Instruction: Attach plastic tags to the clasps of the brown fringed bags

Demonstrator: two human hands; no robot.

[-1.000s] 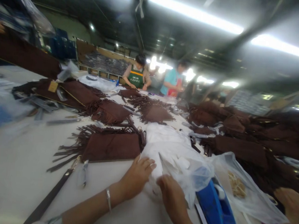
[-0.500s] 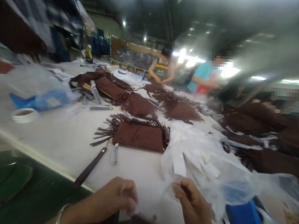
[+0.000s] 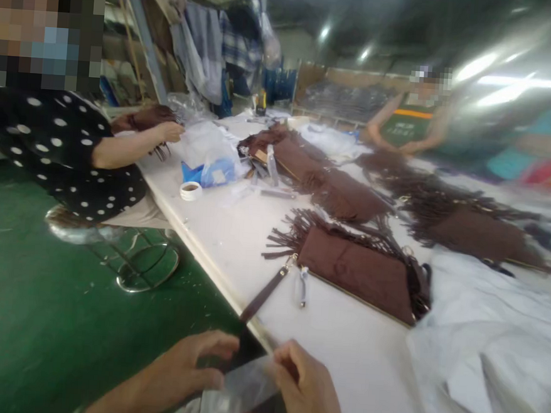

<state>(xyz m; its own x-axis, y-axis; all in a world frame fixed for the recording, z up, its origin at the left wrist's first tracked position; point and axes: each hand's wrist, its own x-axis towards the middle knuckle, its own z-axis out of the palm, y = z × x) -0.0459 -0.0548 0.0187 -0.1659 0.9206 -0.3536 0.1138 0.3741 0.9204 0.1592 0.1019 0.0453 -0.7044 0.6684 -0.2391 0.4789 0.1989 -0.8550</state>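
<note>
a white table (image 3: pixel 342 337) bears fringed brown bags (image 3: pixel 356 269) and clear plastic (image 3: pixel 208 145).

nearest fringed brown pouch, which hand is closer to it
Right. The right hand is in front of the fringed brown pouch, not touching it; the left hand is farther off, to the left.

Clear, filmy plastic piece (image 3: pixel 248 384), tilted, upper end in the right hand's fingers (image 3: pixel 289 357).
</note>
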